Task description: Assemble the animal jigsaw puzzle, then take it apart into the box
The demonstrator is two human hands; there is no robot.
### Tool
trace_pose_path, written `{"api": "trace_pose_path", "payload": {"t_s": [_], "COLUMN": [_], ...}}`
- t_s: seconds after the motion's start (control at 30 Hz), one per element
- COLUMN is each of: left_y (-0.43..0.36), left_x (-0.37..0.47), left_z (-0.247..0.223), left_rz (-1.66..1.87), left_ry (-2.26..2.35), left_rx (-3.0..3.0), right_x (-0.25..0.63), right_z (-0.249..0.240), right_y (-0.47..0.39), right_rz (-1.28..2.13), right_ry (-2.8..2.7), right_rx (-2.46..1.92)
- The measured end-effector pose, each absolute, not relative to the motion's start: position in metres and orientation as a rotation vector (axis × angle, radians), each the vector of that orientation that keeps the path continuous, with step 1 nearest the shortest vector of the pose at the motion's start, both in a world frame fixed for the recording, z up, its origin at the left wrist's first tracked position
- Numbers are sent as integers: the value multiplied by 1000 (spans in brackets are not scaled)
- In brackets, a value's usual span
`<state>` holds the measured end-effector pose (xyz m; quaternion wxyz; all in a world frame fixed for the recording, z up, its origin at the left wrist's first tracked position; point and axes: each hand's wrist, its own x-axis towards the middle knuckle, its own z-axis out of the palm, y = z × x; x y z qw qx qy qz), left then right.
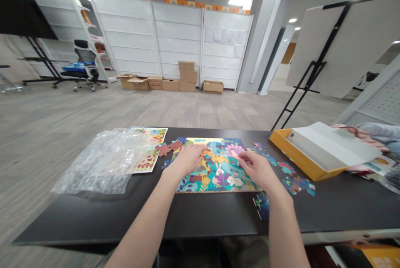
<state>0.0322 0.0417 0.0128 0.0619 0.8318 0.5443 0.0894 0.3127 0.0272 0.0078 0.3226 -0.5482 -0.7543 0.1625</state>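
Head view: black table (215,218) across the foreground; entries follow from left to right.
Office chair (83,61): dark and wheeled, on the floor beyond the table, blue item on its seat.
Clear plastic bag (96,159): crumpled, at the table's left, overlapping the picture sheet.
Picture sheet (146,161): brightly printed, white-edged, partly under the bag.
Brown pieces (167,148): small group beside the puzzle's upper left, plain side showing.
Left hand (189,159): palm down over the puzzle's left part, fingers loosely extended and moderately wide; no held piece can be made out.
Puzzle (218,172): flat on the table between and beneath the hands; rabbits, plants and a pink peacock visible.
Cardboard boxes (188,77): along the white shelving in the background, some stacked.
Right hand (258,167): over the puzzle's right part, thumb and forefinger narrow at the peacock; whether they grip a piece, cannot tell.
Loose pieces (293,185): scattered right of the puzzle, others near its lower right corner.
Yellow box (308,161): open, white inside, white flap raised over it.
Fabric items (359,136): pink and grey, heaped beyond the box, far right.
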Motion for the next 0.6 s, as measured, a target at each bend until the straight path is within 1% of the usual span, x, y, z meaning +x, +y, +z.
{"api": "trace_pose_path", "payload": {"t_s": [0.23,0.47,0.6], "left_y": [40,47,52], "left_x": [26,31,29], "left_z": [11,3,1], "left_rz": [322,414,561], "left_ry": [1759,1653,1539], "left_rx": [2476,2450,2368], "right_x": [312,309,309], "right_z": [6,7,6], "right_y": [27,28,30], "right_rz": [393,409,406], "right_ry": [-2006,-2007,-2013], "right_rx": [-1439,-1466,-1483]}}
